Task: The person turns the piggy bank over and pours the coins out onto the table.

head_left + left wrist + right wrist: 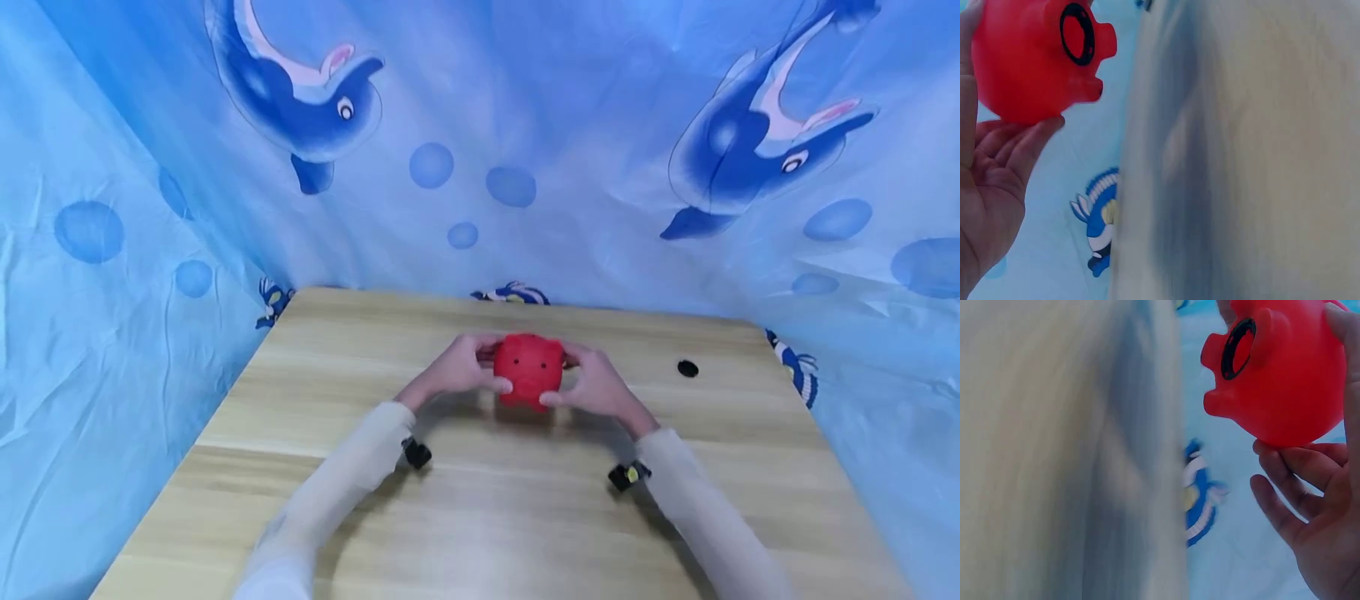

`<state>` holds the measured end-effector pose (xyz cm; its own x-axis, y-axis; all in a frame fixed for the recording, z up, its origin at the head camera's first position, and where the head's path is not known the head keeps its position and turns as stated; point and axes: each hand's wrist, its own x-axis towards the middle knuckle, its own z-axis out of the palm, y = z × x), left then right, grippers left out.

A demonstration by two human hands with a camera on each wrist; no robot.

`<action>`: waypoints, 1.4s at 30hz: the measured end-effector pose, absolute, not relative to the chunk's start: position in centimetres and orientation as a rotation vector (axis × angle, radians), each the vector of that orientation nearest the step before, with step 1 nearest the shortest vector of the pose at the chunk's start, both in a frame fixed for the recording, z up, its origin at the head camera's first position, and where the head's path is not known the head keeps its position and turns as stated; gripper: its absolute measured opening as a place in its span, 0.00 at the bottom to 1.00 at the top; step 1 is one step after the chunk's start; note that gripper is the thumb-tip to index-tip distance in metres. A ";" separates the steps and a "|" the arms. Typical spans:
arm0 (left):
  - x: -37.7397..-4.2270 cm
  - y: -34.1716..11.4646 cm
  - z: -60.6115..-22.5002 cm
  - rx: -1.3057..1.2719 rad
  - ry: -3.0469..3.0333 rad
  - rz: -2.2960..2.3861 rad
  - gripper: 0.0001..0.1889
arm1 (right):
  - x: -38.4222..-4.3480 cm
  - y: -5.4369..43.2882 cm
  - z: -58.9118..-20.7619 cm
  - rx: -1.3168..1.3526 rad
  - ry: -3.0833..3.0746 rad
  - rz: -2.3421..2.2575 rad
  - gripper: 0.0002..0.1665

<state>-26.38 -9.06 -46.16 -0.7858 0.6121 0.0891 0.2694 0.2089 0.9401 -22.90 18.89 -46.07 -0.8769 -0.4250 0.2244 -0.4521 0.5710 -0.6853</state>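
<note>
A red piggy bank (528,367) with two dark eye dots faces the head camera, raised over the tabletop with its short legs down. My left hand (471,367) grips it from the left, thumb at the front and fingers behind. From the other side my right hand (592,383) holds it the same way. The left wrist view shows a round black-rimmed opening (1077,34) in the underside of the piggy bank (1019,62), between its stubby legs. In the right wrist view, fingertips of the right hand (1329,506) touch the red body (1297,381).
The wooden table (480,517) spreads under both arms. A black round spot (687,368) lies on its right rear part. Blue cloth (585,242) printed with dolphins and bubbles hangs behind and at the sides. Small black wrist devices (416,452) sit at both cuffs.
</note>
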 end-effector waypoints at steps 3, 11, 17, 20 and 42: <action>-26.2 -9.2 -46.4 0.817 2.197 1.582 0.45 | -22.7 18.9 -46.2 0.775 -2.759 1.216 0.52; -26.5 -9.5 -46.8 0.859 2.246 1.535 0.47 | -23.0 18.8 -46.6 0.794 -2.754 1.211 0.56; -27.1 -9.4 -46.6 0.871 2.262 1.535 0.50 | -23.9 19.0 -46.5 0.811 -2.762 1.159 0.60; -27.4 -9.4 -46.3 0.911 2.270 1.520 0.51 | -24.1 19.0 -46.1 0.802 -2.783 1.116 0.63; -25.7 -9.3 -45.7 1.305 2.442 1.397 0.58 | -21.7 18.6 -46.3 0.825 -2.601 0.885 0.66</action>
<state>-25.65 -9.33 -45.72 -0.6453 0.6803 0.3475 0.6444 0.2404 0.7259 -21.68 18.60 -46.25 -0.8004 -0.4288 0.4190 -0.5953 0.6507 -0.4713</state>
